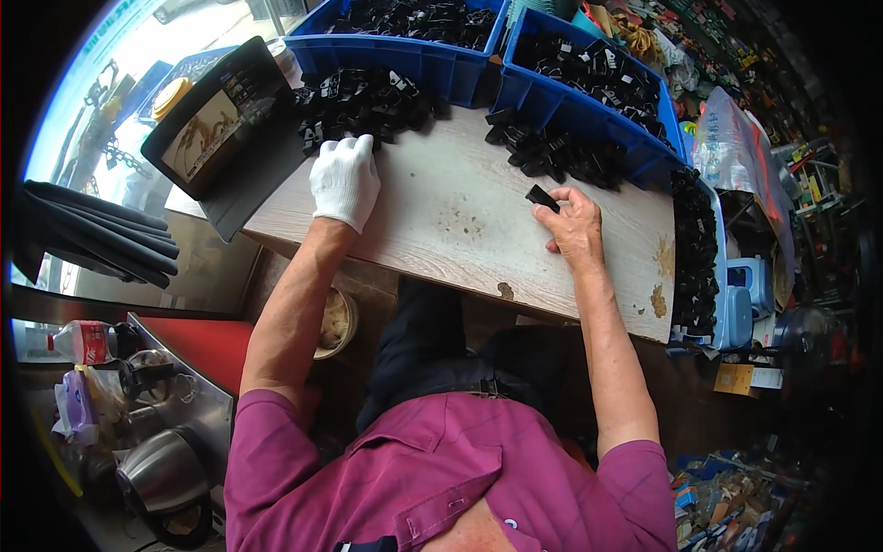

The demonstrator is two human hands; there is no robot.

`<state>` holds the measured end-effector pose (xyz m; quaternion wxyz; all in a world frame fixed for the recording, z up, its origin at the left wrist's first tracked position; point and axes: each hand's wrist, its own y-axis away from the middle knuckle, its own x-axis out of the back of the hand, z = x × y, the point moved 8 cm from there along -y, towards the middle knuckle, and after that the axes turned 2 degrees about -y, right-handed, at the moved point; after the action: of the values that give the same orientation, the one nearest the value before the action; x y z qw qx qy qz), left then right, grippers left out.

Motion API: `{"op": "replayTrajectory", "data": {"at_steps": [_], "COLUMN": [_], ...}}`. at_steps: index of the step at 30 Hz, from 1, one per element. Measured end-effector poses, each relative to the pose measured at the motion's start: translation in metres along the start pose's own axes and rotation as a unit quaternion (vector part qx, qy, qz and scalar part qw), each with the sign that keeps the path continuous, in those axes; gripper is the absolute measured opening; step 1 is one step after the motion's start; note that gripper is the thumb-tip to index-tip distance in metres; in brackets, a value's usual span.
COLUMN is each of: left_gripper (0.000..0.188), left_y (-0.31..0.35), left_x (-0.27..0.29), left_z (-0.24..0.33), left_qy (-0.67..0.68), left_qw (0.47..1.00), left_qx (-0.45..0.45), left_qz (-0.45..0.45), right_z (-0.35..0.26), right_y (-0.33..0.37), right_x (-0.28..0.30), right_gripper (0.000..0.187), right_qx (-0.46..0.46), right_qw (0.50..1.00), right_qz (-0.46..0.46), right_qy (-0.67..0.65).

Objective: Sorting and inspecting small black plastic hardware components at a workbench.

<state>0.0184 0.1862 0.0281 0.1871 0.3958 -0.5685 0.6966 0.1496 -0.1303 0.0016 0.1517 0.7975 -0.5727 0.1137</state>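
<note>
My left hand (pixel 345 182), in a white knit glove, is at the near edge of a heap of small black parts (pixel 363 101), some with silver metal bits. Its fingers are curled, and their tips are hidden from view. Over the right half of the table, my bare right hand (pixel 576 225) pinches a small black rectangular part (pixel 542 197) between thumb and fingers. Beyond that hand lies a second heap of similar black parts (pixel 556 152).
Blue bins (pixel 405 60) full of black parts line the table's (pixel 441 193) far side. More parts fill a tray (pixel 720 267) along the right edge. A tablet (pixel 216 124) leans at the far left. Below left are a metal kettle (pixel 166 471) and a bucket (pixel 340 322).
</note>
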Motion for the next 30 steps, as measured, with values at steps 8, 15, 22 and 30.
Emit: {"op": "replayTrajectory", "data": {"at_steps": [8, 15, 22, 30], "left_gripper": [0.01, 0.024, 0.032, 0.036], "left_y": [-0.017, -0.031, -0.038, -0.018], "left_x": [-0.003, -0.012, -0.017, 0.002], "left_z": [0.026, 0.028, 0.038, 0.021], "left_qy": [0.036, 0.026, 0.205, 0.384], "left_qw": [0.999, 0.988, 0.958, 0.916], "left_qx": [-0.005, 0.0, 0.019, 0.018], "left_qz": [-0.035, -0.155, -0.202, -0.114], "right_z": [0.005, 0.016, 0.044, 0.064], "right_y": [0.001, 0.006, -0.005, -0.001], "right_x": [0.01, 0.027, 0.112, 0.244], "right_gripper": [0.033, 0.039, 0.033, 0.026], "right_qx": [-0.014, -0.065, -0.107, -0.099], "right_qw": [0.999, 0.985, 0.972, 0.862], "right_qz": [0.015, -0.005, 0.121, 0.452], "right_qy": [-0.029, -0.16, -0.172, -0.207]}}
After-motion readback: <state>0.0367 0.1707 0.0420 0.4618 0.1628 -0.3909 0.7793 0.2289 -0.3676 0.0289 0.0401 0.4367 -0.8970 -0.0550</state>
